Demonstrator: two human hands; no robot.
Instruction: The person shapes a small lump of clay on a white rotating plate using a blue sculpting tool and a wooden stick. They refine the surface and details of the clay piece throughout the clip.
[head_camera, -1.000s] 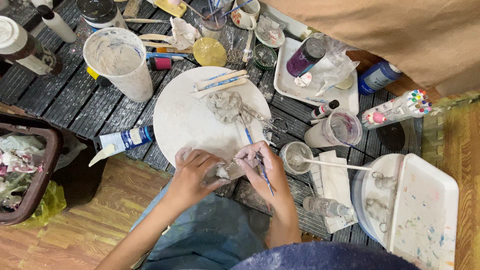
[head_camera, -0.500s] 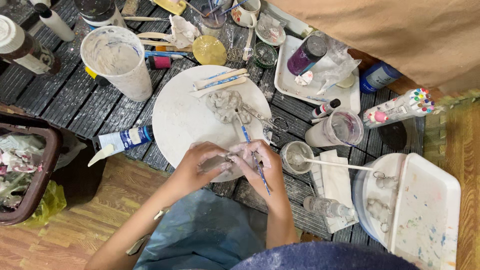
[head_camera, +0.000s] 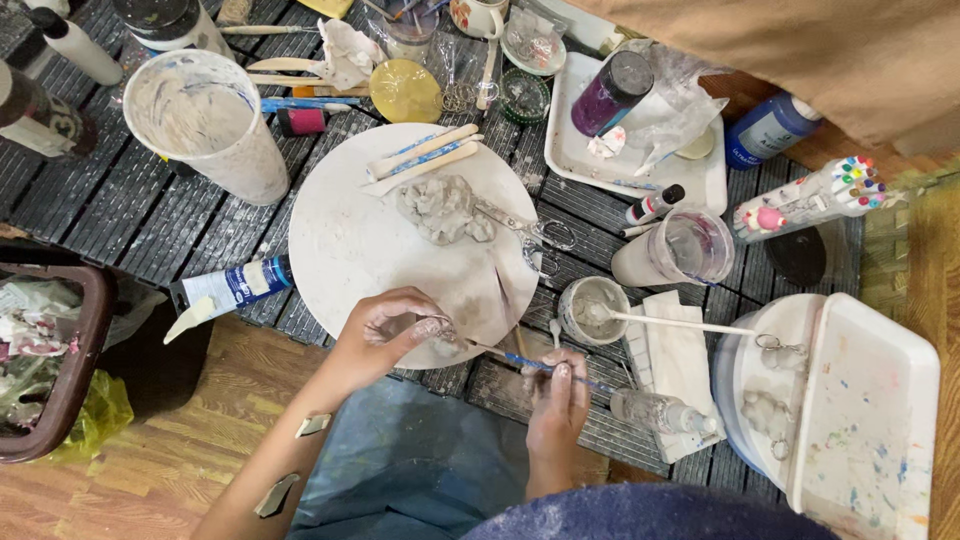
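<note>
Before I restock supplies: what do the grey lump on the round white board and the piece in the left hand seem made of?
The grey lump looks like soft modelling clay: matte, uneven, dented. The small grey piece pinched in the left hand looks the same. The round white board seems plaster or coated wood, dull and smeared; hard to tell.

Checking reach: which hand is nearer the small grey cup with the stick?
Right. The right hand sits just below the small grey cup; the left hand is farther left.

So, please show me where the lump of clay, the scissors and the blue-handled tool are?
lump of clay (head_camera: 440, 208), head view, middle of the grey mass.
scissors (head_camera: 545, 237), head view, near the finger loops.
blue-handled tool (head_camera: 530, 364), head view, blue shaft near the right hand.
</note>
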